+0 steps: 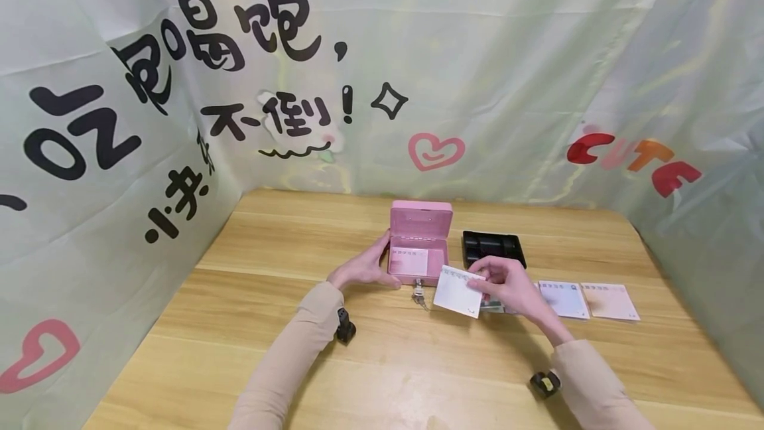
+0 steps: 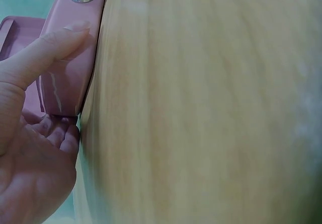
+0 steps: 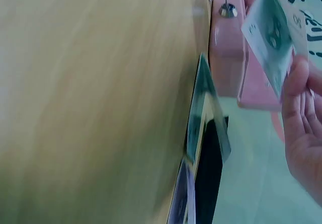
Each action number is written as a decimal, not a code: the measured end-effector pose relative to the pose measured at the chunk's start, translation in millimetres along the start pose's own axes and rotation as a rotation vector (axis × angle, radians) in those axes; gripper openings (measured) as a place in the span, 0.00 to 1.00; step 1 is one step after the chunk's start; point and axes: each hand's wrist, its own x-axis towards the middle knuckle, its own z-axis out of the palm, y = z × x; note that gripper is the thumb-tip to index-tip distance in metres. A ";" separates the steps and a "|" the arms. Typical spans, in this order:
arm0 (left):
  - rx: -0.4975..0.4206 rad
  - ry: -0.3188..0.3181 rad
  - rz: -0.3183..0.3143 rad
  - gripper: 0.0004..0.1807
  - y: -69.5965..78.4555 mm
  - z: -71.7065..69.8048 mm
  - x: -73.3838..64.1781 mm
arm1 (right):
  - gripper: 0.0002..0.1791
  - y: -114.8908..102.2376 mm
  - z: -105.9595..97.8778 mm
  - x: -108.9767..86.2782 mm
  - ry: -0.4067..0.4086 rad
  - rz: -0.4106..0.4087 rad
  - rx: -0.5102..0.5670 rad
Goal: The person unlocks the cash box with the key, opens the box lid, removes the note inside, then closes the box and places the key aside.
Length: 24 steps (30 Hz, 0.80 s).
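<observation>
A small pink cash box [image 1: 421, 223] stands on the table with its lid raised, and a folded pinkish banknote [image 1: 408, 262] lies inside it. My left hand [image 1: 365, 268] holds the box at its left front corner. In the left wrist view, the thumb [image 2: 55, 48] lies along the front face, with the other fingers around the side. My right hand [image 1: 506, 284] pinches a folded banknote [image 1: 456, 294] by its right edge, raised in front of the box's right front corner. Its greenish side shows in the right wrist view. Keys [image 1: 420, 294] hang from the box's front lock.
Right of the box lies a black compartment tray [image 1: 493, 244]. Folded banknotes form a row on the right: a green one [image 1: 493, 305] partly under my hand, a bluish one [image 1: 564, 300] and a pinkish one [image 1: 610, 301]. A printed cloth [image 1: 501, 71] surrounds the wooden table [image 1: 382, 377].
</observation>
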 end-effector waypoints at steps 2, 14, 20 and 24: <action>0.000 0.000 0.001 0.73 -0.3 0.4 0.0 | 0.13 2.4 -4.0 -4.2 -0.037 -0.005 -0.003; -0.012 0.002 -0.004 0.73 0.0 -0.7 0.3 | 0.10 12.1 -24.6 -16.7 -0.254 -0.098 -0.020; -0.006 0.003 -0.003 0.73 0.4 -0.2 0.3 | 0.09 20.4 -35.0 -21.0 -0.331 -0.083 -0.013; -0.005 0.002 0.006 0.72 0.5 -0.1 0.4 | 0.09 25.9 -41.8 -24.6 -0.397 -0.067 0.018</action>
